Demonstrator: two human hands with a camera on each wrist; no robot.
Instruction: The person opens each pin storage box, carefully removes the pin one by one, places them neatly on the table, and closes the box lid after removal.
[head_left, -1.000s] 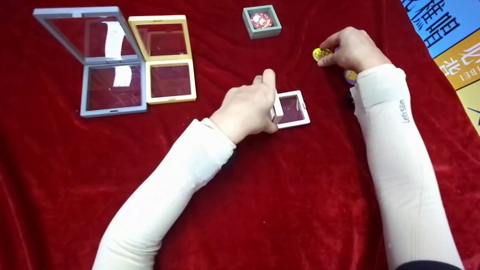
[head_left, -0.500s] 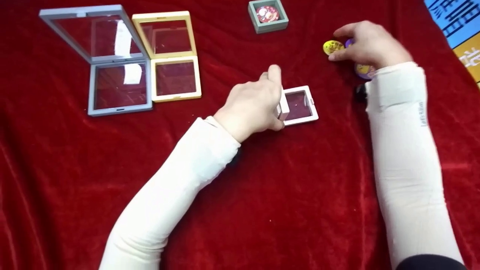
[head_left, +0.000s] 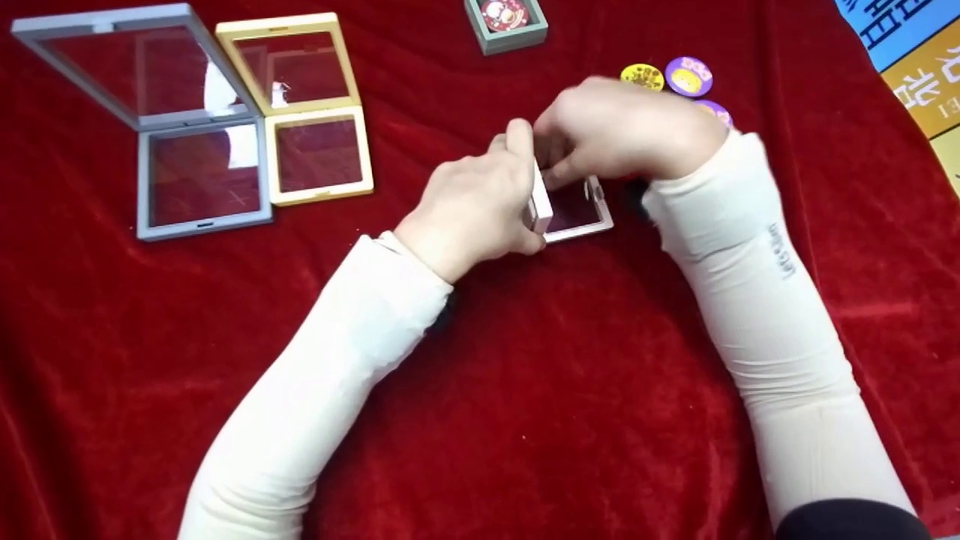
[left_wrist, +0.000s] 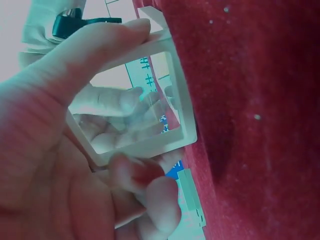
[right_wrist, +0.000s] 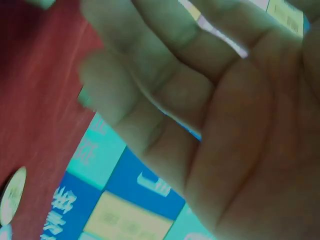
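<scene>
Red velvet (head_left: 525,390) all over my feed, creases included. Nearest in is the left hand (head_left: 472,202), gripping the raised half of a white hinged frame (head_left: 543,210) between thumb and fingers; its other half lies flat, a bit right of centre. The right hand (head_left: 630,127) reaches in from the right, blurry, fingertips right at that frame. Can't tell from here whether they pinch anything.

Over on the left, a blue-grey frame (head_left: 199,126) and a yellow frame (head_left: 311,111) stand unfolded side by side. Farther, on the right: a purple badge (head_left: 716,112) partly hidden by the right hand, a yellow badge (head_left: 642,76), another purple one, then a printed sheet (head_left: 919,86). Green case (head_left: 514,41) at the far edge, red badge (head_left: 504,13) inside.

My worry: if the left grip slips, the raised half could flop onto the right fingertips. Poking hard might dent the clear window (left_wrist: 125,107) too.

Left wrist cam shows right-hand fingers through that window; head cam hides that. Right wrist cam's mostly palm, no frame I can make out.
</scene>
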